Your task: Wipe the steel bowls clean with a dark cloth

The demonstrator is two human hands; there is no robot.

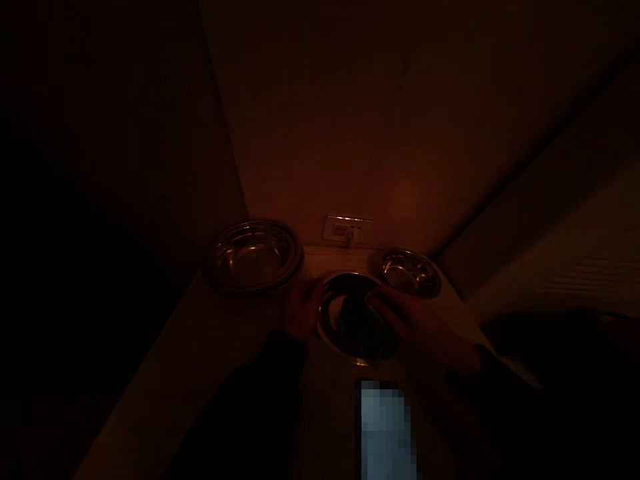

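Note:
A round, shiny metal bowl [331,333] stands at the middle of the table in very dim light. My left hand [301,312] is closed on its left rim. Over the right side of the bowl reaches my right hand [400,315], its fingers bent together and pointing inward. A dark shape lies inside the bowl under these fingers; whether it is a cloth or a shadow I cannot make out. What the right fingers grip is hidden in the dark.
Stacked metal bowls [295,267] stand at the back left, and smaller metal bowls [434,283] at the back right. A wall socket [336,229] with a plug is behind. A phone with a lit, blurred screen [387,433] lies in front.

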